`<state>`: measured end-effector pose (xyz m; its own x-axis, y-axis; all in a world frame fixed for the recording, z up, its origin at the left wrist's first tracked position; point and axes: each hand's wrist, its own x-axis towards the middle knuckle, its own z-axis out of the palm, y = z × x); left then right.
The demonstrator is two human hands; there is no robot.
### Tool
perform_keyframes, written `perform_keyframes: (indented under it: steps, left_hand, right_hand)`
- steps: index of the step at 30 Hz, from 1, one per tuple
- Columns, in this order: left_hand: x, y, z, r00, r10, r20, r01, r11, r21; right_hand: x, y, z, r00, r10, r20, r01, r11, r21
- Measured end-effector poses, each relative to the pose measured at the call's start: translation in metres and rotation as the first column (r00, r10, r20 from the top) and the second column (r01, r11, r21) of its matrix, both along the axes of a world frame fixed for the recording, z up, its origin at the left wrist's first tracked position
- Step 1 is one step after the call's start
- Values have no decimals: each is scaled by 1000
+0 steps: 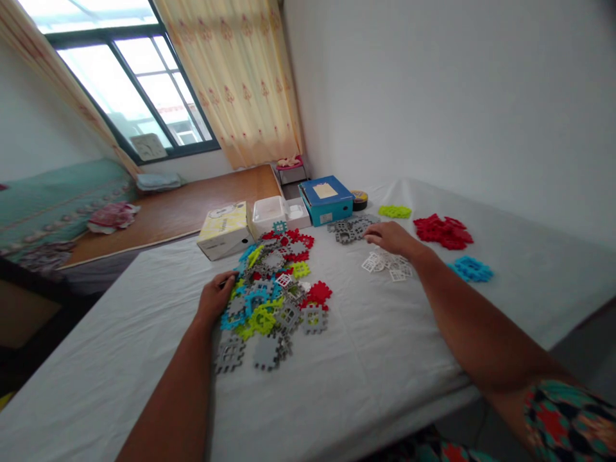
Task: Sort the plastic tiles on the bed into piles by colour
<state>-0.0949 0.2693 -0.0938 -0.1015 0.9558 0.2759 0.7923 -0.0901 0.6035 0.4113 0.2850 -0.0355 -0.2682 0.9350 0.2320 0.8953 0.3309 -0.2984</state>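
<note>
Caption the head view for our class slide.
Left hand at a multicoloured heap of pieces, right hand beside a grey pile.

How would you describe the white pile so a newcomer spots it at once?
On the sheeted table, look right of the big mixed heap to the right hand. Just nearer the camera than that hand lies the white pile. Its thin white lattices set it apart from the grey pile beyond and the blue pile to its right.

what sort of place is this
Probably a room in a home, perhaps a bedroom: patterned curtains hang by a window, and a low bed-like platform holds a folded light-blue cloth.
</note>
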Motion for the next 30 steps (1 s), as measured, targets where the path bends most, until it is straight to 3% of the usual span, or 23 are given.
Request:
perform_keyframes:
  steps: [3,7,10,12,19,25,28,30]
  left_hand:
    - [0,0,-1,1000,10,-10,-10,1000,-5]
    - [1,0,-2,1000,10,-8,-10,1000,2]
    - [1,1,-4,1000,8,0,-8,1000,4]
    - [1,1,-4,1000,6,5,-6,1000,6]
    - [0,1,-3,1000,8,-7,-8,1000,-10]
    - [-1,1,-1,999,-1,-33,1,1000,-6]
    - [-1,2,0,998,11,-58,-11,1000,-7]
    - [-3,3,-1,998,13,-68,-13,1000,-6]
  right_hand:
    - [-41,-13,-6,958,242,-156,-248,969,-19]
    - [-90,-33,-21,800,577,-163,-593,802,-70]
    - [-107,-41,-29,708,697,-118,-706,704,-75]
    - [-111,-42,-30,691,714,-109,-723,687,-80]
    - [-99,-40,-25,768,628,-127,-635,773,-14]
    - [-84,-38,-9,884,467,32,-465,870,162]
    - [-47,-26,3,940,334,65,-340,918,203]
    - [-2,-16,8,982,184,47,-190,955,229]
